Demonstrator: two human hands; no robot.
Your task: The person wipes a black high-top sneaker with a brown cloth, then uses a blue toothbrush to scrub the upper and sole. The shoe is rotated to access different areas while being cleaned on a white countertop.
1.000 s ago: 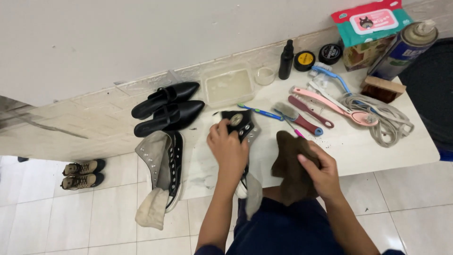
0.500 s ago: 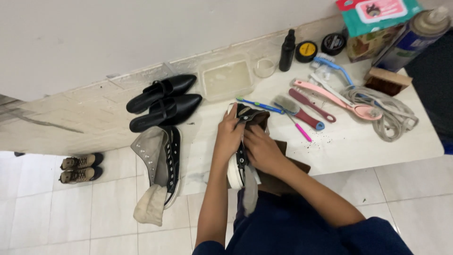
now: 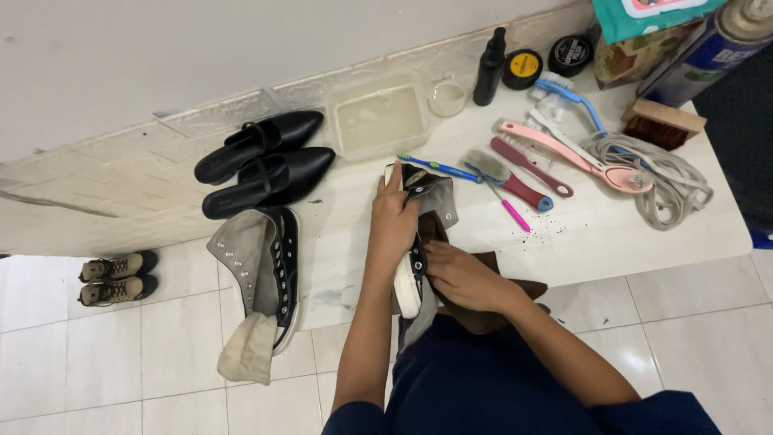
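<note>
Two hands work one black high-top sneaker (image 3: 415,242) at the tabletop (image 3: 612,234) edge: my left hand (image 3: 392,221) grips its upper, my right hand (image 3: 463,278) presses a brown cloth (image 3: 499,306) against its side. Behind stand a teal wipes packet (image 3: 644,12), blue spray can (image 3: 713,44) and two round tins (image 3: 547,60).

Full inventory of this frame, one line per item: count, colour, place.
high-top sneaker: 1, black and grey, table edge, in both hands
brown cloth: 1, under right hand
second high-top sneaker: 1, black and grey, table's left edge
flat shoes: 2, black, left of tub
plastic tub: 1, clear, by wall
toothbrush: 1, blue
brushes: several, right of toothbrush
laces: bundle, grey, right
bottle: 1, black, by wall
boots: 2, tan, floor
left hand: grips sneaker
right hand: presses cloth on sneaker
</note>
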